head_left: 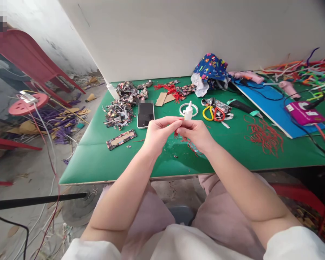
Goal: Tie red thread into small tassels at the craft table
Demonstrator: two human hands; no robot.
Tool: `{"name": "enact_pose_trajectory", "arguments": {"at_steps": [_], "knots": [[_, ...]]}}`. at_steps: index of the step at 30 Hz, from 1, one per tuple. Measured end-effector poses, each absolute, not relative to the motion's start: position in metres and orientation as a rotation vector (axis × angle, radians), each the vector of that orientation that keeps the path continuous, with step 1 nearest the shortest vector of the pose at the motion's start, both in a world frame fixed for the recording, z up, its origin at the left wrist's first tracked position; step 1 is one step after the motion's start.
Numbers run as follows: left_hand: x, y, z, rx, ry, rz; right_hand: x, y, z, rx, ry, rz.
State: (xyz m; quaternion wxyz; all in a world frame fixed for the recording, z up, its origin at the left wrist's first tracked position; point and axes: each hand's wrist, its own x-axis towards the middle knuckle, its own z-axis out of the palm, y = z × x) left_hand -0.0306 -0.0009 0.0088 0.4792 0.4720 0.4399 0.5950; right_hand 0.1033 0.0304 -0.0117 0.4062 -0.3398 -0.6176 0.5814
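My left hand and right hand meet in the middle of the frame, each closed to a pinch, fingertips touching. Between them they seem to have hold of red thread, a scrap of which shows just below my fingertips; anything more is hidden by my fingers. I'd judge that a light, even pinch serves best here: wrists level, forearms steadied near the front edge of the bench, and thumbs parted just enough to let me see the thread. Too hard a pull could fray it or tug it crooked.

As for containers, a white bottle with a pointed nozzle stands just beyond my right fingers, by a white ring. A second bottle appears to lean at the upper left of the bench. Both look opaque, so I cannot tell what is in either
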Motion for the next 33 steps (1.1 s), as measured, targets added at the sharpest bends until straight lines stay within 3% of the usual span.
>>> {"name": "enact_pose_trajectory", "arguments": {"at_steps": [18,27,33], "knots": [[-0.049,-0.004,0.015,1.014,0.853,1.229,0.104,0.025,0.004,-0.751,-1.885,1.290],[-0.066,0.004,0.019,0.890,0.897,1.530,0.087,0.023,-0.005,-0.817,-2.206,1.117],[-0.127,0.014,0.024,0.820,1.100,1.869,0.028,0.065,-0.027,-0.891,-2.408,0.633]]}}
